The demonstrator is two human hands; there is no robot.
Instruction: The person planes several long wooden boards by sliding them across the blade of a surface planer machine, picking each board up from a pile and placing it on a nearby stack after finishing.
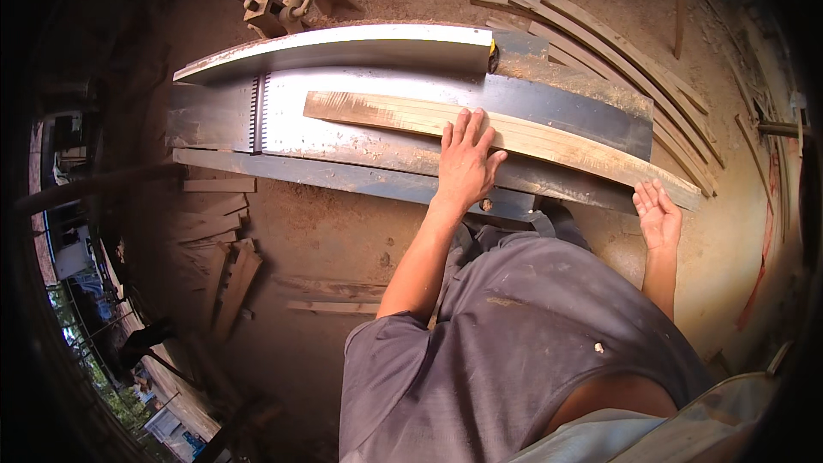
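A long pale wooden board [386,113] lies lengthwise on the metal bed of a woodworking machine [343,150], beside its white fence [343,43]. My left hand [467,159] presses flat on top of the board near its middle, fingers spread. My right hand [658,214] is at the board's near right end, palm up and fingers apart, touching or supporting the board's edge from below.
A stack of thin curved wood strips [617,43] lies on the sawdust floor beyond the machine at the right. Short offcut boards [223,249] are piled on the floor at the left. A metal clamp-like fitting [287,0] stands behind the fence.
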